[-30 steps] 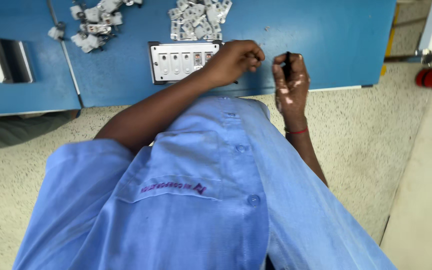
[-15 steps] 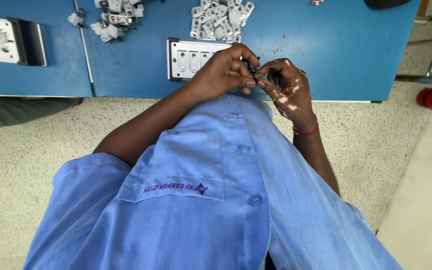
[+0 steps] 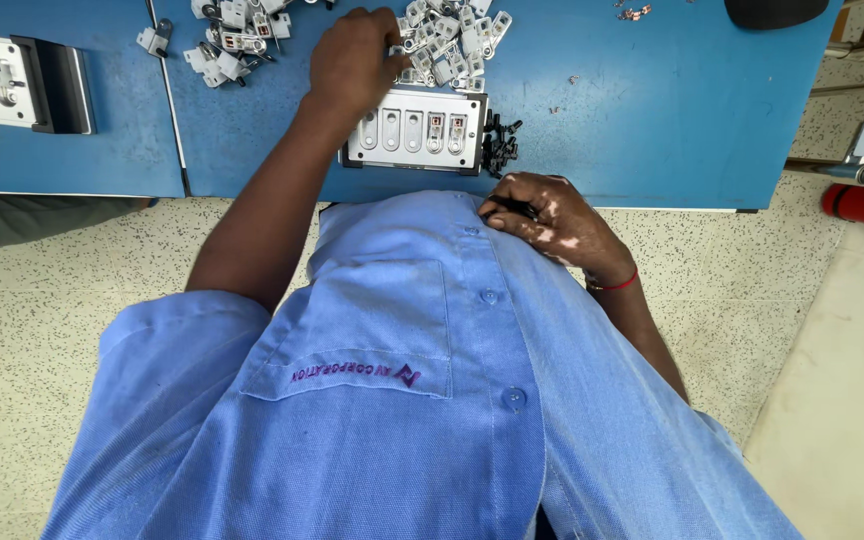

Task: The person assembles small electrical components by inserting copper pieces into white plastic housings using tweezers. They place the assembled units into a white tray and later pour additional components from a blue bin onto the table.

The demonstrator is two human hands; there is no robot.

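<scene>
One switch plate lying crosswise.

Bare blue table lies right of the switch plate; white parts crowd behind.

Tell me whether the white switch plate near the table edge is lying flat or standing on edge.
Lying flat. The switch plate rests on the blue table, its row of slots facing up; the left hand reaches just beyond it.

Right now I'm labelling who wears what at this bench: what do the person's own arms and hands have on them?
Both forearms are bare below short light blue shirt sleeves. The right hand has a thin red band at the wrist. The left hand wears nothing: no gloves, rings or watch visible on either.
</scene>
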